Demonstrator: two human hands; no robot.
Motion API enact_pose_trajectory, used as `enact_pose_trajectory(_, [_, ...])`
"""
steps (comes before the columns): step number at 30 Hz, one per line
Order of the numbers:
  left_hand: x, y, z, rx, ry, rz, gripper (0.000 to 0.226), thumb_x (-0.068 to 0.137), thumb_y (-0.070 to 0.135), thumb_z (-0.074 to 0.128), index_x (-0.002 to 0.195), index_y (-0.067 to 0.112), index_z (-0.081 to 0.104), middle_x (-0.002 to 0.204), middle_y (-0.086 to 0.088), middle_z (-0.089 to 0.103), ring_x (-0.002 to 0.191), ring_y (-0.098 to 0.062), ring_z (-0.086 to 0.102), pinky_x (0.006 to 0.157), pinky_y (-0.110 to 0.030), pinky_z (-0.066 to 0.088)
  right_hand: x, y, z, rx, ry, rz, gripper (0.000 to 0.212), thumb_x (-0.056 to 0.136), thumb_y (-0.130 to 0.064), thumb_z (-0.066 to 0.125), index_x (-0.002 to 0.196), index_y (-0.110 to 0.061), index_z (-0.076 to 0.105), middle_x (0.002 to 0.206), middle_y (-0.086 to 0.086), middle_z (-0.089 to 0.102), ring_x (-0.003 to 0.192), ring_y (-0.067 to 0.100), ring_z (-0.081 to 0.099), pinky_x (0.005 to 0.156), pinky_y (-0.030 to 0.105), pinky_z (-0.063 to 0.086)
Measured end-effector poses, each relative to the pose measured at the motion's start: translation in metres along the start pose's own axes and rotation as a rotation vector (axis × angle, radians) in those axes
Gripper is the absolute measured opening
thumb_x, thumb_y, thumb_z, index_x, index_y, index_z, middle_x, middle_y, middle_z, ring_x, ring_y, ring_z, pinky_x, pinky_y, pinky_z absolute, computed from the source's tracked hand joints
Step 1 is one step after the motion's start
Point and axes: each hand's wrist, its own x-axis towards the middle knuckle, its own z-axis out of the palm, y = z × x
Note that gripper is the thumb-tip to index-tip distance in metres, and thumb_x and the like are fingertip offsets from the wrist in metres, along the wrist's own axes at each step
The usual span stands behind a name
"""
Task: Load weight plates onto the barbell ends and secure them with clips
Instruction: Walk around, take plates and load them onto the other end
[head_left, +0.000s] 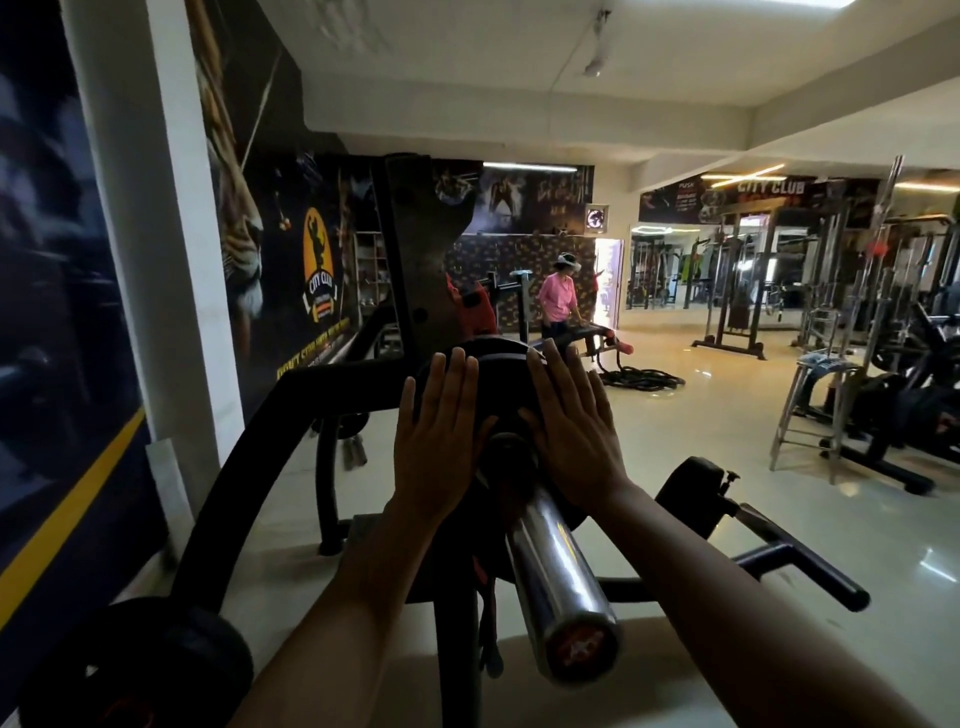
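A chrome barbell sleeve (558, 582) points toward me at the centre, its end cap near the bottom. A black weight plate (501, 384) sits on the sleeve further in, close to the rack upright. My left hand (441, 441) lies flat against the plate's left face, fingers together and straight. My right hand (571, 431) presses flat on the plate's right face, on the other side of the sleeve. Neither hand grips anything. I see no clip on the sleeve.
A black curved bench frame (270, 467) runs along the left by the wall. A black handle bar (800, 566) sticks out at lower right. A person in a pink top (557, 301) stands far back. Machines and a metal stool (815, 405) fill the right side.
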Motion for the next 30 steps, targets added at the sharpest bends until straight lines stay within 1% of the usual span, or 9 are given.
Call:
enact_pose_trajectory(7, [0.019, -0.028, 0.064, 0.014, 0.024, 0.004, 0.056, 0.099, 0.040, 0.019, 0.144, 0.013, 0.001, 0.154, 0.000, -0.015, 0.141, -0.018, -0.003, 0.114, -0.041, 0.004, 0.032, 0.022, 0.061, 0.041, 0.020, 0.013, 0.053, 0.097, -0.042, 0.015, 0.143, -0.016, 0.014, 0.150, 0.010, 0.019, 0.140, 0.009, -0.010, 0.112, 0.037, 0.005])
enact_pose_trajectory(8, [0.021, -0.030, 0.069, 0.030, 0.024, 0.006, 0.056, 0.099, 0.040, 0.019, 0.144, 0.013, 0.001, 0.154, -0.002, -0.012, 0.141, -0.018, -0.003, 0.114, -0.041, 0.004, 0.035, 0.024, 0.068, 0.049, 0.023, 0.013, 0.053, 0.096, -0.042, 0.016, 0.143, -0.017, 0.014, 0.150, 0.010, 0.019, 0.140, 0.009, -0.010, 0.112, 0.036, 0.005])
enact_pose_trajectory(11, [0.023, -0.033, 0.079, 0.067, 0.029, 0.021, 0.056, 0.099, 0.039, 0.022, 0.144, 0.011, 0.005, 0.151, -0.008, 0.010, 0.141, -0.019, -0.002, 0.113, -0.042, 0.005, 0.040, 0.029, 0.081, 0.044, 0.055, 0.007, 0.052, 0.097, -0.042, 0.017, 0.142, -0.016, 0.015, 0.148, 0.009, 0.018, 0.140, 0.011, -0.005, 0.113, 0.038, 0.010])
enact_pose_trajectory(14, [0.023, -0.033, 0.077, 0.089, 0.022, 0.021, 0.054, 0.098, 0.039, 0.025, 0.141, 0.008, 0.016, 0.148, -0.010, 0.021, 0.141, -0.019, 0.001, 0.113, -0.042, 0.008, 0.040, 0.031, 0.084, 0.059, 0.079, -0.018, 0.051, 0.098, -0.040, 0.021, 0.141, -0.014, 0.018, 0.148, 0.010, 0.022, 0.140, 0.016, 0.004, 0.113, 0.038, 0.013])
enact_pose_trajectory(16, [0.024, -0.031, 0.071, 0.073, -0.001, 0.005, 0.054, 0.098, 0.040, 0.025, 0.140, 0.008, 0.019, 0.145, -0.011, 0.025, 0.141, -0.017, 0.000, 0.113, -0.040, 0.008, 0.040, 0.030, 0.078, 0.132, 0.060, -0.020, 0.052, 0.096, -0.039, 0.028, 0.141, -0.014, 0.021, 0.148, 0.012, 0.026, 0.139, 0.018, 0.010, 0.113, 0.036, 0.012])
enact_pose_trajectory(19, [0.023, -0.024, 0.048, 0.029, -0.023, -0.016, 0.054, 0.097, 0.040, 0.025, 0.140, 0.008, 0.021, 0.145, -0.010, 0.024, 0.141, -0.015, 0.001, 0.113, -0.038, 0.009, 0.041, 0.025, 0.057, 0.233, 0.066, -0.003, 0.054, 0.091, -0.036, 0.039, 0.138, -0.010, 0.029, 0.145, 0.014, 0.036, 0.136, 0.020, 0.020, 0.111, 0.035, 0.014])
enact_pose_trajectory(21, [0.020, -0.017, 0.022, 0.033, -0.024, -0.033, 0.054, 0.097, 0.040, 0.026, 0.140, 0.007, 0.022, 0.146, -0.010, 0.023, 0.141, -0.015, 0.004, 0.112, -0.039, 0.011, 0.038, 0.022, 0.034, 0.261, 0.086, -0.013, 0.056, 0.090, -0.036, 0.043, 0.137, -0.008, 0.031, 0.143, 0.015, 0.038, 0.135, 0.021, 0.025, 0.111, 0.036, 0.019])
enact_pose_trajectory(26, [0.008, 0.011, -0.065, 0.099, -0.055, -0.054, 0.055, 0.097, 0.043, 0.023, 0.141, 0.010, 0.018, 0.146, -0.011, 0.023, 0.140, -0.016, 0.011, 0.112, -0.035, 0.007, 0.012, 0.005, -0.039, 0.311, 0.118, -0.063, 0.056, 0.087, -0.034, 0.046, 0.136, -0.009, 0.033, 0.140, 0.016, 0.042, 0.134, 0.024, 0.029, 0.110, 0.041, 0.025])
enact_pose_trajectory(30, [-0.013, 0.050, -0.140, 0.129, -0.063, -0.092, 0.055, 0.097, 0.044, 0.021, 0.141, 0.010, 0.019, 0.146, -0.009, 0.023, 0.140, -0.012, 0.006, 0.112, -0.036, 0.009, -0.026, -0.006, -0.104, 0.347, 0.093, -0.138, 0.057, 0.085, -0.034, 0.046, 0.135, -0.011, 0.032, 0.138, 0.017, 0.044, 0.133, 0.027, 0.031, 0.108, 0.046, 0.029])
